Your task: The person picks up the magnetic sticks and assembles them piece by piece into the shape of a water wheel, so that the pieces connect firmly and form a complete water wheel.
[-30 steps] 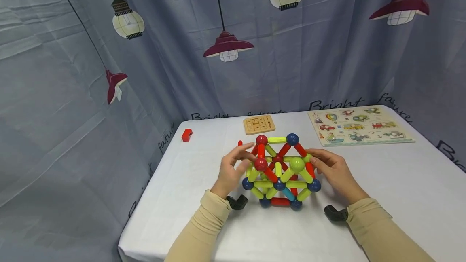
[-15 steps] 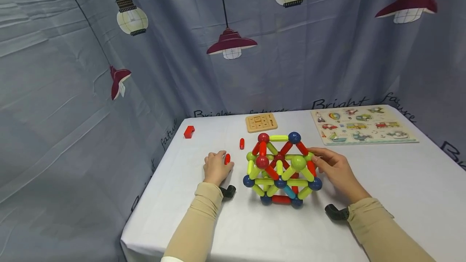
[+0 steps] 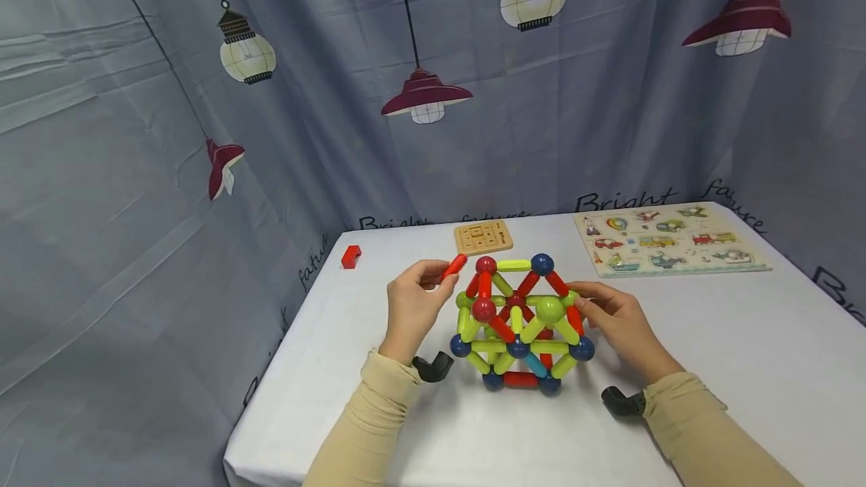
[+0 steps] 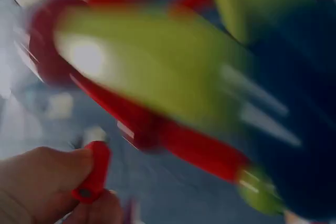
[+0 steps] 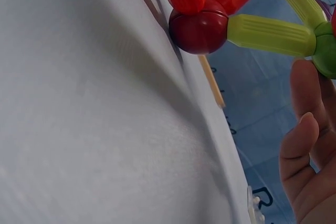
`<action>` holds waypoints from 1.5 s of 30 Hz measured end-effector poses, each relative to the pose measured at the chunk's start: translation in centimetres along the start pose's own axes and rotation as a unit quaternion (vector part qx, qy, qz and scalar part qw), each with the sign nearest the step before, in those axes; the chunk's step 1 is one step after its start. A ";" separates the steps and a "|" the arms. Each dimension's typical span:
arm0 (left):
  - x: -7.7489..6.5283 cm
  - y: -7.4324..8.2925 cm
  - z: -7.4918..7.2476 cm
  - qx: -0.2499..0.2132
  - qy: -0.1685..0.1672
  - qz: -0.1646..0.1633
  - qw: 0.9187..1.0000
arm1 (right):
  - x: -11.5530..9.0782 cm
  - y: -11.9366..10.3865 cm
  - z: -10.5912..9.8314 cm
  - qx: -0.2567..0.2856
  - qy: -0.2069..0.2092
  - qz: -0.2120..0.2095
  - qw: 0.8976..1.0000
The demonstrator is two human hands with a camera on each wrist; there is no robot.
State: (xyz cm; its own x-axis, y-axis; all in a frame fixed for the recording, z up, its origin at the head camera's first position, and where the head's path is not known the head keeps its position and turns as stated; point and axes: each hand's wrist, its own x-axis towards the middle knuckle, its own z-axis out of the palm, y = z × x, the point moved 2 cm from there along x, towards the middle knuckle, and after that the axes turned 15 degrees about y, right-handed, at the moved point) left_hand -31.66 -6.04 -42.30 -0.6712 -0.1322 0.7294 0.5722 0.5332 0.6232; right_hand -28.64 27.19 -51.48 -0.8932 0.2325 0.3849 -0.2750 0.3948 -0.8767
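My left hand [image 3: 414,307] pinches a red magnetic stick [image 3: 455,266] between thumb and fingers, raised just left of the structure. In the left wrist view the stick [image 4: 95,171] shows a dark end. The ball-and-stick structure [image 3: 517,346] stands on the table, built of red, yellow-green and one blue stick joined by red, navy and green balls. My right hand [image 3: 622,325] holds its right side at a green ball [image 3: 570,299]. In the right wrist view, a fingertip touches a green ball [image 5: 326,51]; part of that hand is cut off.
A red block [image 3: 351,256] lies at the table's far left. Behind the structure is a wooden number board [image 3: 483,237]. A picture puzzle board [image 3: 670,240] lies at the back right. The white-covered table [image 3: 325,397] meets a grey-blue curtain [image 3: 325,141].
My left hand moved from the structure to a red stick on the table, took it and raised it back toward the structure. My right hand stayed. Another red stick is now out of sight.
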 end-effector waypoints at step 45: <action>-1.9 10.1 5.6 0.176 -0.217 0.264 0.923 | -0.5 1.1 0.2 0.029 0.004 -0.037 0.999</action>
State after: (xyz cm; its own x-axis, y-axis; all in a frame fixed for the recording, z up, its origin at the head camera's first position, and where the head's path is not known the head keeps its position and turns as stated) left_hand -27.29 4.24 -38.97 -0.5123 0.5295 0.6762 0.7358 0.6766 0.0277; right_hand -28.54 27.33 -52.73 -0.8665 0.2122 0.4518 -0.3610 0.3585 -0.8609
